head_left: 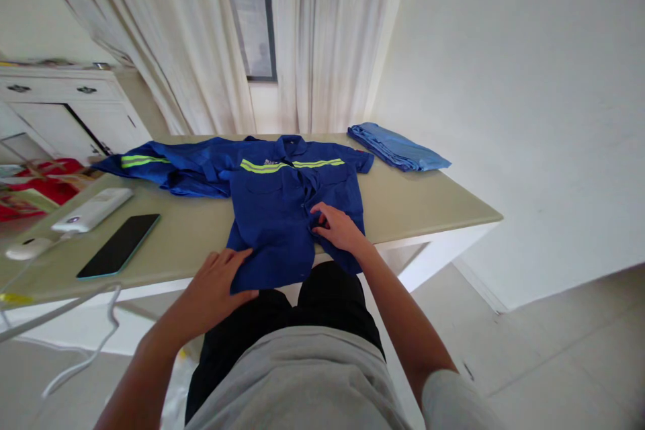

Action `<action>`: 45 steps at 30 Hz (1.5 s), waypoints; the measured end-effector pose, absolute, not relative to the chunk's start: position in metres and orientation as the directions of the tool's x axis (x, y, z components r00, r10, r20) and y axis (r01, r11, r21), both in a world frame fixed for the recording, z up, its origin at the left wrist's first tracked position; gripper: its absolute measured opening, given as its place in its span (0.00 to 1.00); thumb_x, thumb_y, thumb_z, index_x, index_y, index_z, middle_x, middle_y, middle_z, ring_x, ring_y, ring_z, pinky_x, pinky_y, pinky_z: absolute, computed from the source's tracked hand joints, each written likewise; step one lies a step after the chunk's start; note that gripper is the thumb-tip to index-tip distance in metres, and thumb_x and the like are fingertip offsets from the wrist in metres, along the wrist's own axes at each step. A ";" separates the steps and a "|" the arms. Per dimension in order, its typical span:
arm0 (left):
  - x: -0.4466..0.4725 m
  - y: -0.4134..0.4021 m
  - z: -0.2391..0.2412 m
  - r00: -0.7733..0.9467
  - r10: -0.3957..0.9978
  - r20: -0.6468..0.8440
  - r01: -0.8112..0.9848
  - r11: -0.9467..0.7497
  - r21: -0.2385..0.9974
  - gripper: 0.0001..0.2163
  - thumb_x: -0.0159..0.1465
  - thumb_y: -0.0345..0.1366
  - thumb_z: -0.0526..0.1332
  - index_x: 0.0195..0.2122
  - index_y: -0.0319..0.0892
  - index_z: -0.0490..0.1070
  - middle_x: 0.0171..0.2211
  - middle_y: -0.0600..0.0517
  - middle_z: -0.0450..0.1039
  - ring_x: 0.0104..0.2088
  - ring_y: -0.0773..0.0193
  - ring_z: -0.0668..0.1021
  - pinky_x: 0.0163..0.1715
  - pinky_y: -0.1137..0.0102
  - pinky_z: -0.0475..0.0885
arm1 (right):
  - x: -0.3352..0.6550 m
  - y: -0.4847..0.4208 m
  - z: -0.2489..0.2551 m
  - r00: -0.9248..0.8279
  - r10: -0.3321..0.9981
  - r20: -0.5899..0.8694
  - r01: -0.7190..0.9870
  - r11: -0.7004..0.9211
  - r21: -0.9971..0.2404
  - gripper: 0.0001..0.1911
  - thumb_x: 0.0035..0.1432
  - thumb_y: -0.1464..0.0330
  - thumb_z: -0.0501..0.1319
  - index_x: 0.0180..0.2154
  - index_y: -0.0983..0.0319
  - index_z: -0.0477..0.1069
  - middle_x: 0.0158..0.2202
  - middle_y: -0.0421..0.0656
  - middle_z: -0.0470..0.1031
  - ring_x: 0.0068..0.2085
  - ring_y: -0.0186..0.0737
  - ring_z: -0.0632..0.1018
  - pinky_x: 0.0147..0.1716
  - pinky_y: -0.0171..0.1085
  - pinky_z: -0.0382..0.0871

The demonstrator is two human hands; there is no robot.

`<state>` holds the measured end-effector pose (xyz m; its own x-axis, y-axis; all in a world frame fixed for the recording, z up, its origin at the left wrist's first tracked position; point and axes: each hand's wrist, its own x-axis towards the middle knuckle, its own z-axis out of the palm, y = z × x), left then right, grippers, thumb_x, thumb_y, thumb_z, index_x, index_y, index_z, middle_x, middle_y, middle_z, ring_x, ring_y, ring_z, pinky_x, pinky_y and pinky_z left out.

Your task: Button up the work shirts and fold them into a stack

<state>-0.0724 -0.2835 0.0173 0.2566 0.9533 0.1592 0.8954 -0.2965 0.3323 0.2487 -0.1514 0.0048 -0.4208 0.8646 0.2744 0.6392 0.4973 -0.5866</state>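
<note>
The dark blue work shirt [282, 205] with its yellow-green reflective stripes lies front-up across the middle of the table [428, 208], collar toward the far edge and hem hanging over the near edge; one sleeve trails toward the far left corner. The left hand [219, 279] grips the lower left part of the hem at the near edge, fingers closed over the cloth; the right hand [338, 227] rests on the front placket near the middle, fingertips pressing the fabric, though whether they pinch a button I cannot tell.

To do this well, it seems best to keep the hem pulled taut with the left hand while the right works along the placket; the two front panels should meet edge to edge without a ridge, and the cloth wants smoothing outward from the middle.

A folded light blue garment [398, 146] lies near the far right edge; a dark phone [119, 244] and a white device [93, 209] lie near the left edge, well apart from the shirt.
</note>
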 end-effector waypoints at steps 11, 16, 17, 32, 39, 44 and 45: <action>0.059 -0.124 0.020 0.218 0.967 0.131 0.853 -0.254 0.456 0.16 0.71 0.41 0.56 0.50 0.43 0.81 0.54 0.39 0.77 0.56 0.45 0.77 0.58 0.50 0.71 | 0.239 -0.130 -0.018 -0.279 0.861 0.425 0.673 0.491 -0.554 0.17 0.56 0.76 0.55 0.46 0.57 0.65 0.37 0.39 0.68 0.37 0.40 0.72 0.37 0.35 0.63; 0.077 -0.064 0.005 0.027 0.990 0.138 0.818 -0.101 0.566 0.13 0.68 0.35 0.58 0.46 0.44 0.82 0.50 0.39 0.80 0.51 0.43 0.80 0.50 0.51 0.74 | 0.236 -0.095 -0.012 -0.216 0.913 0.346 0.761 0.379 -0.526 0.11 0.60 0.73 0.59 0.45 0.57 0.70 0.44 0.41 0.70 0.36 0.39 0.71 0.37 0.35 0.63; 0.077 -0.061 0.004 -0.003 0.988 0.157 0.808 -0.090 0.582 0.14 0.68 0.34 0.56 0.45 0.43 0.82 0.49 0.39 0.81 0.50 0.43 0.80 0.49 0.51 0.74 | 0.237 -0.093 -0.011 -0.236 0.913 0.333 0.748 0.389 -0.537 0.10 0.60 0.72 0.61 0.45 0.57 0.71 0.45 0.41 0.70 0.36 0.38 0.71 0.37 0.35 0.63; 0.057 -0.088 -0.015 0.209 0.898 0.386 0.686 -0.416 0.596 0.10 0.67 0.42 0.60 0.36 0.44 0.77 0.37 0.47 0.80 0.40 0.54 0.78 0.42 0.63 0.70 | 0.250 -0.122 -0.014 -0.399 0.809 0.432 0.521 0.588 -0.619 0.15 0.61 0.81 0.59 0.43 0.62 0.80 0.47 0.43 0.71 0.36 0.34 0.72 0.42 0.34 0.69; 0.054 -0.091 -0.013 0.172 0.890 0.421 0.485 -0.449 0.750 0.14 0.69 0.47 0.55 0.36 0.43 0.72 0.27 0.53 0.76 0.29 0.61 0.76 0.32 0.68 0.68 | 0.248 -0.122 -0.012 -0.430 0.810 0.398 0.576 0.586 -0.570 0.08 0.65 0.71 0.67 0.46 0.59 0.79 0.47 0.42 0.72 0.36 0.33 0.73 0.44 0.35 0.69; 0.056 -0.092 -0.012 0.177 0.901 0.397 0.444 -0.433 0.784 0.12 0.68 0.45 0.57 0.40 0.42 0.73 0.28 0.51 0.79 0.29 0.59 0.79 0.31 0.68 0.70 | 0.244 -0.131 -0.011 -0.434 0.777 0.457 0.683 0.614 -0.396 0.07 0.71 0.68 0.62 0.47 0.58 0.78 0.49 0.44 0.75 0.47 0.39 0.77 0.48 0.35 0.69; 0.056 -0.092 -0.012 0.190 0.902 0.388 0.433 -0.432 0.791 0.12 0.67 0.44 0.58 0.41 0.41 0.73 0.29 0.50 0.80 0.29 0.58 0.80 0.31 0.68 0.70 | 0.243 -0.132 -0.011 -0.433 0.777 0.457 0.701 0.609 -0.372 0.08 0.71 0.68 0.61 0.48 0.58 0.78 0.50 0.44 0.75 0.47 0.39 0.77 0.48 0.34 0.70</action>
<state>0.0560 -0.0918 -0.0122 0.1904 0.9018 0.3880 0.4326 -0.4319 0.7914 0.2434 -0.1321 -0.0111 -0.4330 0.7773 0.4565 0.7007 0.6088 -0.3721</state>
